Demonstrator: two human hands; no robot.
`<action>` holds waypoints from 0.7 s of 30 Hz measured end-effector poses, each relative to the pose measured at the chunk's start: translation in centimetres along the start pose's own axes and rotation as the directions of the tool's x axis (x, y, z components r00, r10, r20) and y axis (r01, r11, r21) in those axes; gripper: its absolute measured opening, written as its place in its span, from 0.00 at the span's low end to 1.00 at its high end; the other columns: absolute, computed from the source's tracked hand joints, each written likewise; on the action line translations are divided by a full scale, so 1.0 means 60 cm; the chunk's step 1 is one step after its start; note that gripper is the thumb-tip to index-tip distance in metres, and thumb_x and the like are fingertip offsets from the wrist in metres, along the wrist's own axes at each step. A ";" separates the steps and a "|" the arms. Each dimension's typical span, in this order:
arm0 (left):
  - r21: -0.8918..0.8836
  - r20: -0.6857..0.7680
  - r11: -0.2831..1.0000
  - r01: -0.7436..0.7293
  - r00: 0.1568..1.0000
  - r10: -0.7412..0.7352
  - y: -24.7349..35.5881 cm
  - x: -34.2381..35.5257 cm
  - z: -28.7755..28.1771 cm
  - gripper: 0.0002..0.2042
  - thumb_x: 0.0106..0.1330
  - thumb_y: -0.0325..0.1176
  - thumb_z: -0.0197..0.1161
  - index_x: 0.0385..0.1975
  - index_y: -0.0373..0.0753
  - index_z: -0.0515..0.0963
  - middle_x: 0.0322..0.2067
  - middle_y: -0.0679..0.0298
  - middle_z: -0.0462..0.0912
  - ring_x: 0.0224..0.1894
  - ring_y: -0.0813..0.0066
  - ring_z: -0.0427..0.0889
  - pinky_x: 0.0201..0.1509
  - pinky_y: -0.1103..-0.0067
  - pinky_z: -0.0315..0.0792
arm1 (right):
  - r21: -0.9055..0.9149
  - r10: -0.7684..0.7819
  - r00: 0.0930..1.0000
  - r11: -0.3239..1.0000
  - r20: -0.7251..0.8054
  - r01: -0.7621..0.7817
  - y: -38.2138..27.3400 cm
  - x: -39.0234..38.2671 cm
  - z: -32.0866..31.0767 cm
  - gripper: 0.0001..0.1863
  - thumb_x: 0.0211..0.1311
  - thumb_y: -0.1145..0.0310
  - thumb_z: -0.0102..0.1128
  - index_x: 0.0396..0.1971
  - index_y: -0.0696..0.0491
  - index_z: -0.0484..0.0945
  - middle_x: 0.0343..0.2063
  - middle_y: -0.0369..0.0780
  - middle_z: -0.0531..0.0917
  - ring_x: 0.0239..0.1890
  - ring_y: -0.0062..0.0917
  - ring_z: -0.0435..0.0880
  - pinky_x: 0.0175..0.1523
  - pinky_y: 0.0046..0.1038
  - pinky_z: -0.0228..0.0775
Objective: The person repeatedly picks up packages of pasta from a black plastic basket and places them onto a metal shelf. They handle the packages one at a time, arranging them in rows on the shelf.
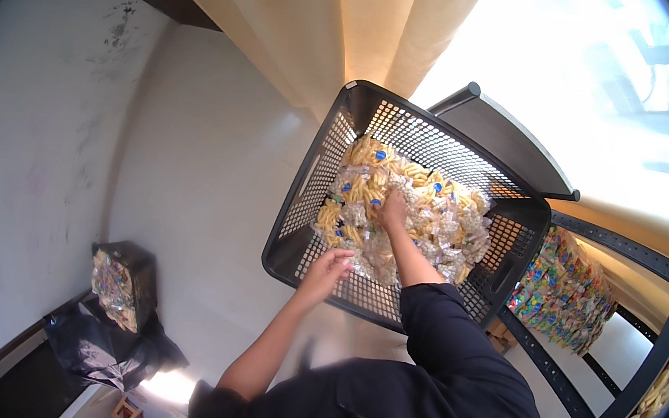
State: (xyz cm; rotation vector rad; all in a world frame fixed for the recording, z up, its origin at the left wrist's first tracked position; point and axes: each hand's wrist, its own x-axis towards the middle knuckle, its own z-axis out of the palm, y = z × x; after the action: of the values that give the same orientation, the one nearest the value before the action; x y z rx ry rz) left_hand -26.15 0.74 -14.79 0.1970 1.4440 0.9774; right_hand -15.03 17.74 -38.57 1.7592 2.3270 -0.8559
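Observation:
A black perforated plastic basket [301, 188] holds many clear bags of yellow stick-shaped snacks [367, 186] and pale small round pieces [456, 241], several with blue labels. My right hand [391, 212] reaches into the middle of the pile, its fingers partly hidden among the bags. My left hand [327, 265] is over the basket's near-left part, beside the bags, with fingers curved and apart; I cannot make out anything held in it.
A dark board [511, 135] stands behind the basket by a bright window. At the right, a black metal rack [650, 356] holds multicoloured packets [559, 287]. A dark bin [140, 285] and black plastic sheeting [84, 345] lie at lower left. Beige curtains [375, 13] hang behind.

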 end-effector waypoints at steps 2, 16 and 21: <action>0.019 0.021 1.000 -0.008 1.000 0.007 -0.015 0.039 -0.005 0.14 0.72 0.35 0.51 0.51 0.36 0.73 0.38 0.64 0.79 0.39 0.81 0.75 0.48 0.82 0.70 | 0.077 0.047 0.997 0.996 0.058 -0.051 0.001 0.004 -0.005 0.31 0.42 0.57 0.75 0.44 0.58 0.72 0.34 0.46 0.80 0.40 0.39 0.81 0.46 0.37 0.72; 0.205 -0.099 0.978 -0.046 0.993 0.068 -0.048 0.192 -0.019 0.33 0.57 0.32 0.71 0.62 0.37 0.64 0.54 0.56 0.73 0.50 0.72 0.76 0.51 0.78 0.73 | 0.603 -0.202 0.805 0.765 0.558 -0.225 -0.030 -0.084 -0.182 0.13 0.56 0.63 0.68 0.29 0.54 0.74 0.25 0.30 0.75 0.30 0.15 0.71 0.37 0.20 0.64; 0.125 -0.028 0.989 -0.073 0.997 0.077 -0.037 0.190 -0.043 0.30 0.56 0.29 0.71 0.59 0.35 0.68 0.49 0.58 0.78 0.46 0.73 0.80 0.49 0.80 0.76 | 0.744 -0.324 0.730 0.561 0.602 -0.364 -0.018 -0.032 -0.126 0.17 0.65 0.58 0.58 0.43 0.57 0.77 0.35 0.37 0.81 0.36 0.19 0.79 0.41 0.25 0.70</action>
State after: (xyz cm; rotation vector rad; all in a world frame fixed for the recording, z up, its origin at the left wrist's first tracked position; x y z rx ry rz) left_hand -29.38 5.72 -25.11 0.3300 1.5381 0.9562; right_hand -13.55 19.62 -31.09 1.1971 1.3868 -2.4167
